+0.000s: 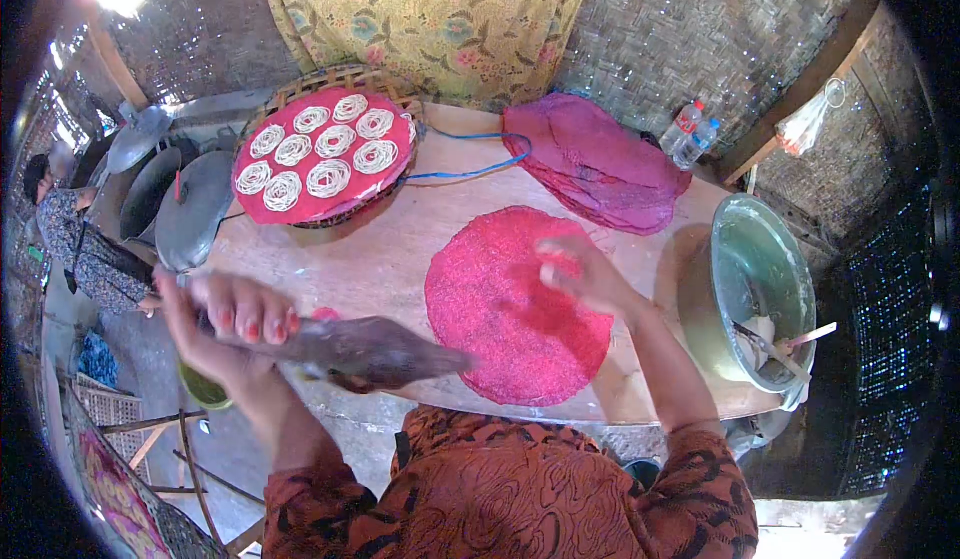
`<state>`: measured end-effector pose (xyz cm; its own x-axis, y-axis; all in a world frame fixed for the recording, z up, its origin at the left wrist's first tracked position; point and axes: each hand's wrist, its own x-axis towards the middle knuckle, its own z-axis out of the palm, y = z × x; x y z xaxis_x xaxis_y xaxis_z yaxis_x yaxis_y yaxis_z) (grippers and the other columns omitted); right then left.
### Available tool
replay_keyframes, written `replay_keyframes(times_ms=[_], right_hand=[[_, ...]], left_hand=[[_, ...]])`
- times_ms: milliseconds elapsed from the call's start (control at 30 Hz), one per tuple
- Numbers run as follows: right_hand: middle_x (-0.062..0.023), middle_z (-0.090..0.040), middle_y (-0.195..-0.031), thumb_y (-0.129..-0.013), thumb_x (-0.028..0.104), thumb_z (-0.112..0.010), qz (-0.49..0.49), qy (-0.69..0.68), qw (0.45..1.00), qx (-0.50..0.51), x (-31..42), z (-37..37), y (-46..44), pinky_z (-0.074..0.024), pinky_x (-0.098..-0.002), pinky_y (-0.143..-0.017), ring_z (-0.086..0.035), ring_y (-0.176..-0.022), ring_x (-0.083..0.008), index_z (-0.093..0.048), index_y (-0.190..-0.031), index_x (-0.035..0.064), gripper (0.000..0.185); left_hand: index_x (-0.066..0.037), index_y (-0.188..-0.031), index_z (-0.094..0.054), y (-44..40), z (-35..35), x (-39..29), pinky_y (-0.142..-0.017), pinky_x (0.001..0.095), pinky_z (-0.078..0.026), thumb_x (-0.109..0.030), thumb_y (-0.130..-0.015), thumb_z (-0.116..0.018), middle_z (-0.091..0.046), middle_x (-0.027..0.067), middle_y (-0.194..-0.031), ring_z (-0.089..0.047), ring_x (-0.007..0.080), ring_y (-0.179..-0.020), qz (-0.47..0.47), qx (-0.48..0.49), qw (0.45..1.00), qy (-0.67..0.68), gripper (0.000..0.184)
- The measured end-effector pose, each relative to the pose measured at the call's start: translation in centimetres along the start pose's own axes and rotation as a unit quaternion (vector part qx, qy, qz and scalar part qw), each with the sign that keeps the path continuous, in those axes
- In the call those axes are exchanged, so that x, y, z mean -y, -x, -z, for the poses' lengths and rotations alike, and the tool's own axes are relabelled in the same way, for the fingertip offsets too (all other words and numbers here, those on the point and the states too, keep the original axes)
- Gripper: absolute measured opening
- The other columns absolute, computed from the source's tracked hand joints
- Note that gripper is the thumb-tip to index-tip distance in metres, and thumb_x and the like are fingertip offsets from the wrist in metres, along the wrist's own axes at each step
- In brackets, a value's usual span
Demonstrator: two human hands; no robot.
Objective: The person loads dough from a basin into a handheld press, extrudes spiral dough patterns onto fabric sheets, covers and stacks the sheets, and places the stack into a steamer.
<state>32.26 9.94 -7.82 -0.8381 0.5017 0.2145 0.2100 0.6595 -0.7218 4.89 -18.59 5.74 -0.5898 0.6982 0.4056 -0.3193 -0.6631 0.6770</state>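
My left hand (235,324), blurred by motion, is wrapped around a dark tapered bag (365,351). The bag hangs sideways, its narrow end pointing right to the near edge of a round pink woven mat (490,319). Over the right part of that mat is my right hand (575,269), fingers apart and holding nothing; whether it touches the mat I cannot tell. Several nests of pale strands (335,140) lie on another pink round mat (385,181), which rests on a woven basket (415,109) at the back left.
Stacked purple-pink mats (600,164) lie at the back, beside a blue strap (465,174). Two plastic bottles (690,139) stand by the wall. A large metal basin (765,249) with utensils is at right. Pans (190,219) and another person (80,239) are at left.
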Motion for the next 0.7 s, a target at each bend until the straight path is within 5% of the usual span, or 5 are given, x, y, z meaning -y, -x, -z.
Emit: replay_keyframes(times_ms=[100,133,300,533,700], right_hand=[[-0.0111,-0.06,-0.103,-0.084,0.06,-0.047,-0.029,-0.364,0.874,0.322,8.5,0.4,2.4,-0.0465,-0.0329,-0.079,-0.057,-0.092,-0.0165,-0.054,-0.112,0.0021,0.064],[-0.0108,-0.06,-0.103,-0.084,0.062,-0.044,-0.051,-0.429,0.814,0.389,9.5,0.4,3.2,-0.0471,-0.0318,-0.078,-0.057,-0.091,-0.0155,-0.054,-0.112,0.0021,0.067],[-0.0102,-0.061,-0.081,-0.084,0.069,-0.033,-0.387,-0.458,0.758,0.255,7.5,1.6,7.2,-0.0474,-0.0256,-0.059,-0.059,-0.07,-0.0134,-0.054,-0.105,0.0049,0.07],[-0.0117,-0.058,-0.072,-0.086,0.068,-0.029,-0.496,-0.419,0.71,0.27,6.6,1.3,8.3,-0.0488,-0.0307,-0.052,-0.058,-0.058,-0.02,-0.048,-0.114,0.0067,0.069],[-0.0096,-0.057,-0.066,-0.085,0.069,-0.031,-0.489,-0.312,0.776,0.248,6.6,1.6,7.5,-0.0445,-0.0289,-0.045,-0.056,-0.053,-0.0176,-0.053,-0.096,0.0056,0.068]], left_hand=[[-0.014,-0.059,-0.04,-2.2,-2.6,3.9,-0.041,0.0377,-0.037,-0.053,-0.091,-0.034,-0.036,0.0019,-0.046,-0.036,0.0173,-0.038,0.058,-0.147,0.974,0.162,0.051],[-0.013,-0.064,-0.042,-3.3,-2.4,6.0,-0.047,0.0374,-0.039,-0.053,-0.091,-0.035,-0.039,0.0024,-0.05,-0.04,0.0179,-0.045,0.084,-0.093,0.969,0.211,0.048],[-0.008,-0.082,-0.047,-5.5,-1.7,17.6,-0.072,0.0392,-0.042,-0.054,-0.089,-0.04,-0.047,0.0058,-0.069,-0.048,0.0224,-0.069,0.209,-0.096,0.928,0.293,0.046],[-0.011,-0.075,-0.043,-2.7,2.6,27.9,-0.066,0.0317,-0.04,-0.04,-0.09,-0.038,-0.04,0.0022,-0.064,-0.045,0.0173,-0.063,0.256,-0.14,0.897,0.332,0.033],[-0.013,-0.074,-0.042,-3.5,2.0,27.2,-0.065,0.033,-0.039,-0.038,-0.091,-0.033,-0.04,0.0008,-0.063,-0.043,0.016,-0.059,0.245,-0.173,0.904,0.306,0.031]])
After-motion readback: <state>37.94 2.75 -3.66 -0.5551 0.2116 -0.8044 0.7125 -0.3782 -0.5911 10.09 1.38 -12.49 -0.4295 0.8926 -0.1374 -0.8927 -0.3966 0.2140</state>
